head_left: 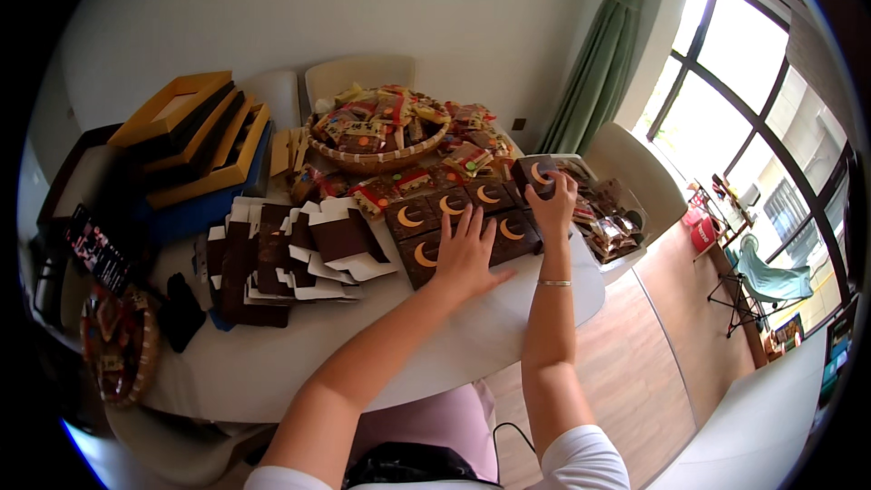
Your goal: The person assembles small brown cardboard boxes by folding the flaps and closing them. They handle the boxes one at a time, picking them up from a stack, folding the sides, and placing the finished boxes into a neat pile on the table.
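Several small dark brown boxes with a golden crescent moon on top (417, 220) stand packed in rows near the table's right end. My left hand (465, 259) lies over the front of this group, its fingers spread across the boxes. At the group's back right corner, my right hand (552, 207) grips one brown moon box (535, 176) between thumb and fingers. That box sits higher than its neighbours and looks slightly tilted. Whether its underside touches anything is hidden.
Unfolded brown-and-white cartons (299, 259) overlap left of the boxes. Behind stands a woven basket (376, 161) heaped with wrapped packets. A white tray of packets (626, 249) is at right, yellow-and-black box parts (195, 141) at left. A lit screen (98, 249) and small basket (145, 354) stand far left.
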